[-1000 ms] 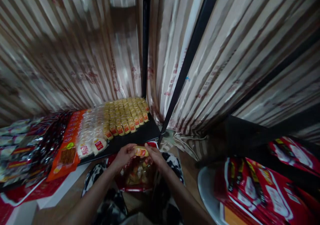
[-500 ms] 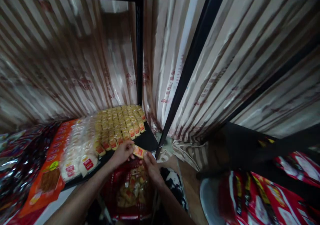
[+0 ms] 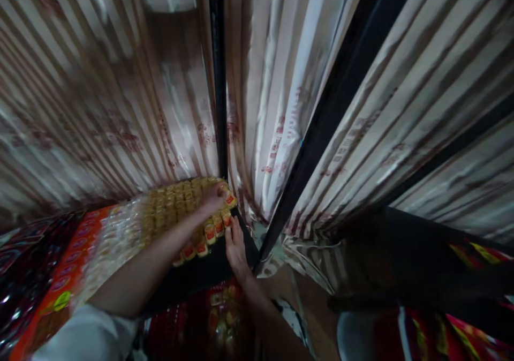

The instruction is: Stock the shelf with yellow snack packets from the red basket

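Note:
Small yellow snack packets with red labels stand in tight rows on a black shelf. My left hand reaches over them to the far right end, its fingers closed on one snack packet. My right hand lies lower, fingers stretched out and touching the front packets at the right end of the rows. Under my arms sits a red basket with more yellow packets in it, dim and partly hidden.
White packets, an orange bag and dark shiny packages lie to the left. A black post rises right of my hands before striped curtains. Red packages lie at lower right.
Both hands have moved from above the basket to the right end of the rows. The packet they held together is now at my left fingers; my right hand has let go.

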`<state>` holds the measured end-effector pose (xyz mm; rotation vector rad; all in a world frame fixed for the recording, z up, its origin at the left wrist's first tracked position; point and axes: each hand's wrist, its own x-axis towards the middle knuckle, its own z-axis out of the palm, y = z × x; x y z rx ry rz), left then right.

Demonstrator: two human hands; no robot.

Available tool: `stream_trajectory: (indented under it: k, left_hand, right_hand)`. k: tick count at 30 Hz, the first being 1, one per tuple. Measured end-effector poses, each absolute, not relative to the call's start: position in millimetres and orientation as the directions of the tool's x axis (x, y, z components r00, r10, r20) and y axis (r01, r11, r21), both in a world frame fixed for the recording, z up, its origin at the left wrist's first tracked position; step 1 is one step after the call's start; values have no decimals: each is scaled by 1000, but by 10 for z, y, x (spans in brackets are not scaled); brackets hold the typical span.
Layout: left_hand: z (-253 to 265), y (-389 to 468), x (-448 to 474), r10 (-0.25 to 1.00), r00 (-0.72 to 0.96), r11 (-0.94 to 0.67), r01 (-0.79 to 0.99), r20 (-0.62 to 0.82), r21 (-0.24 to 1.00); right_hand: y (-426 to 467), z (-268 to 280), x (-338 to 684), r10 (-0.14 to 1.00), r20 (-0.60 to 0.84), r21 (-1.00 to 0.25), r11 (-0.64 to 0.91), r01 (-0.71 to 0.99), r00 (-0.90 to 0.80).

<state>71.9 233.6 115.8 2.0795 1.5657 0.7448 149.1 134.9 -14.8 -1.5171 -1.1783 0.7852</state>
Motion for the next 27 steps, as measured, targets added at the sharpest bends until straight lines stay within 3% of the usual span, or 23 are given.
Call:
stream_trajectory:
  k: [6,16,23,27]
  left_hand:
    - [951,2583,909,940,281,-342,771,194,537]
    - [767,2556,1002,913,405,-396,858,42,326]
    - [758,2590,1036,926,376,-362,900,-13,241]
    - [783,2613,1042,917,399,-390,891,8,231]
  right_hand:
    - [1349,-112,1592,939,108,-973,32,229,326]
    - [1460,-121,1678,905,101,-972,0,237,413]
    - [1679,-161,1688,934,159,-971,88,224,320]
    - [1813,-153,1709,948,114,-974,47,223,296]
